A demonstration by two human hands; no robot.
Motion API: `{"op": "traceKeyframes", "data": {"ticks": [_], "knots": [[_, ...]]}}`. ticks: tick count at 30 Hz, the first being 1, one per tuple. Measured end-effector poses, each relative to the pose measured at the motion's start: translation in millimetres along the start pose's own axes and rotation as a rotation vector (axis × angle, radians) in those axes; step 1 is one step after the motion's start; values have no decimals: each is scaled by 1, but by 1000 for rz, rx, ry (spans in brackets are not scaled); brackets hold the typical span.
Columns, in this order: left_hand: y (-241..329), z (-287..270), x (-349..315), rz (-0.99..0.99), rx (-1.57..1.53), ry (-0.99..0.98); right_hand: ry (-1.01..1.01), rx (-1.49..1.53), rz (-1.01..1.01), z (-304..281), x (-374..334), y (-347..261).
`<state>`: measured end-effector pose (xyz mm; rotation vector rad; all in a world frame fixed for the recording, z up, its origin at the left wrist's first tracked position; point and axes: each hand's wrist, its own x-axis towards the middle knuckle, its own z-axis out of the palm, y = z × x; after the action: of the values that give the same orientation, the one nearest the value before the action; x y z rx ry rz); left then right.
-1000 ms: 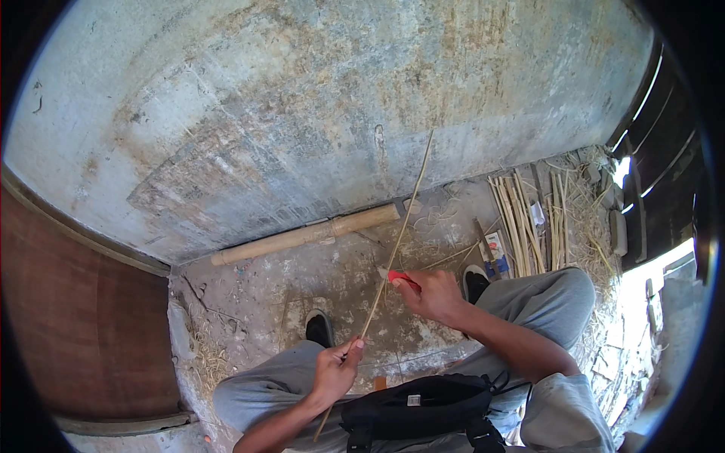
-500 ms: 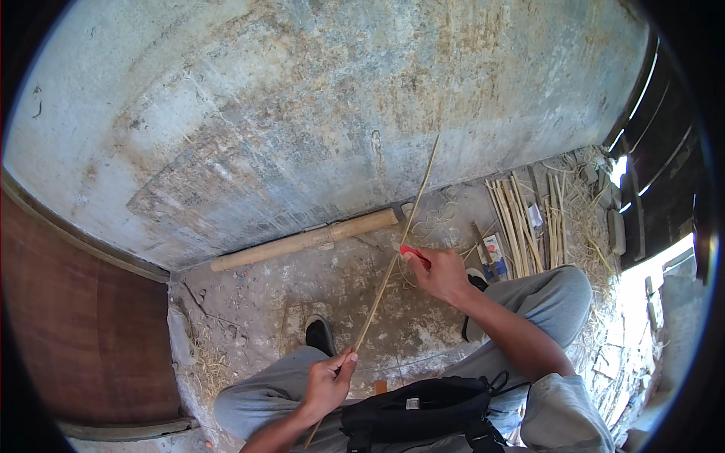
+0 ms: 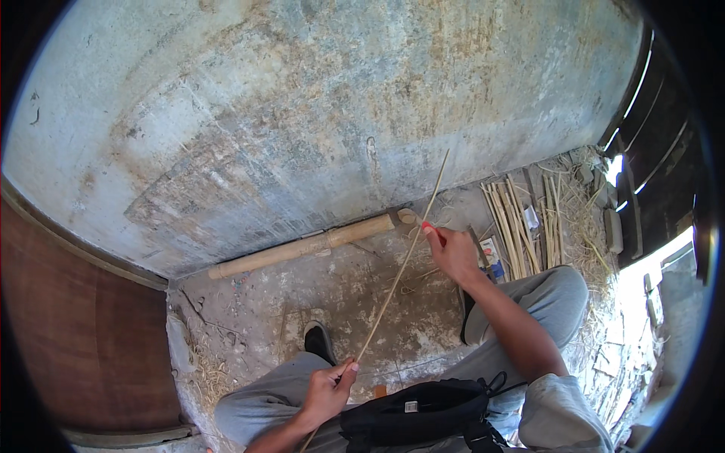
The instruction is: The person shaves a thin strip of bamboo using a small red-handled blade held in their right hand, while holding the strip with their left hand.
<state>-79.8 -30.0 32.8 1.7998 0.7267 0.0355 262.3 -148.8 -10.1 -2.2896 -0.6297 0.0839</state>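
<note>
A long thin bamboo strip (image 3: 398, 279) runs slantwise from my lap up toward the wall. My left hand (image 3: 326, 394) is closed round its lower part, above my left thigh, with the strip's tail passing out below the fist. Higher up, my right hand (image 3: 455, 255) is closed on a small red tool (image 3: 427, 228), mostly hidden by the fingers. The red end sits against the strip, not far below its tip. What sort of tool it is, and any blade, I cannot make out.
By the wall lies a thick bamboo pole (image 3: 302, 246), with a short round piece (image 3: 408, 217) off its end. Split bamboo strips (image 3: 513, 226) lie at the right, near a dark blade-like tool (image 3: 481, 253) and a printed packet (image 3: 494, 260). A black bag (image 3: 423, 411) rests on my lap.
My right hand has moved up along the strip and slightly right, taking the red tool toward the tip. The strip's tip has shifted right and down; my left hand stays almost in place.
</note>
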Motion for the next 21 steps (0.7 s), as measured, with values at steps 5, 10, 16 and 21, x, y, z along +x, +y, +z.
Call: {"op": "traceKeyframes", "data": {"ticks": [5, 10, 16, 21], "knots": [[-5, -5, 0, 70, 19, -37, 28, -24, 32, -4, 11, 9], [-3, -6, 3, 103, 2, -56, 141, 27, 53, -8, 12, 5], [-13, -1, 8, 96, -15, -57, 221, 90, 78, -8, 15, 8], [-15, -1, 10, -29, -191, -119, 208, 51, 85, -13, 17, 6]]}}
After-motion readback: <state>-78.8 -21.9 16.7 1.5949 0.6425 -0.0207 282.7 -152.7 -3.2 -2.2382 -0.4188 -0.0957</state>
